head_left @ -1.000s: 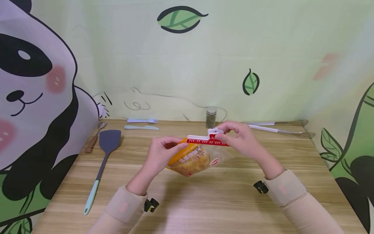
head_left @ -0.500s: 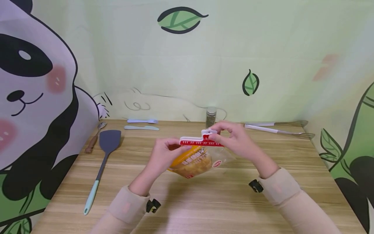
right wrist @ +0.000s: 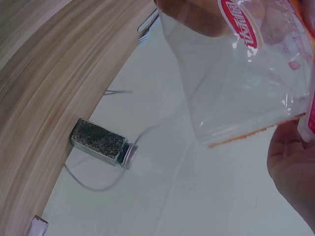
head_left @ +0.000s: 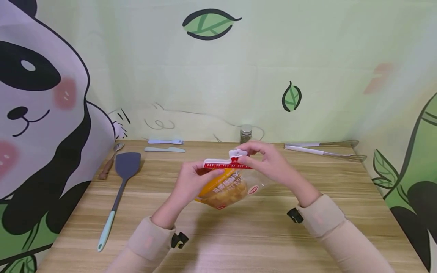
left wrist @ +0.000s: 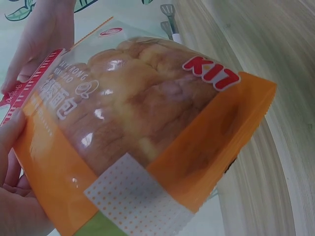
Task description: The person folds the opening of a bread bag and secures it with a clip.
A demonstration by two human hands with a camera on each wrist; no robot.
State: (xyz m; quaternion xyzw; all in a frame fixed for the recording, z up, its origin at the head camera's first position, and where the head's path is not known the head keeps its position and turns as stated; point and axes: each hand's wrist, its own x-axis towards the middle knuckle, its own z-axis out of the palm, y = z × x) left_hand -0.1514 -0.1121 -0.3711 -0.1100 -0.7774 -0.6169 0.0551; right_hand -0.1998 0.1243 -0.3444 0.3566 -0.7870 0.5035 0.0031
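Left hand (head_left: 191,181): fingers curled round the left end of the orange-and-clear plastic bread bag (head_left: 223,187), gripping it.
Right hand (head_left: 269,163): pinches the right end of the long red-and-white plastic sealing clip (head_left: 225,163).
Clip: lies across the bag's top edge.
Bag: held just above the middle of the wooden tabletop (head_left: 239,235).
Far edge: small glass spice jar (head_left: 246,134), pale blue fork (head_left: 165,141) and knife (head_left: 164,149).
Left edge: grey spatula (head_left: 119,189).
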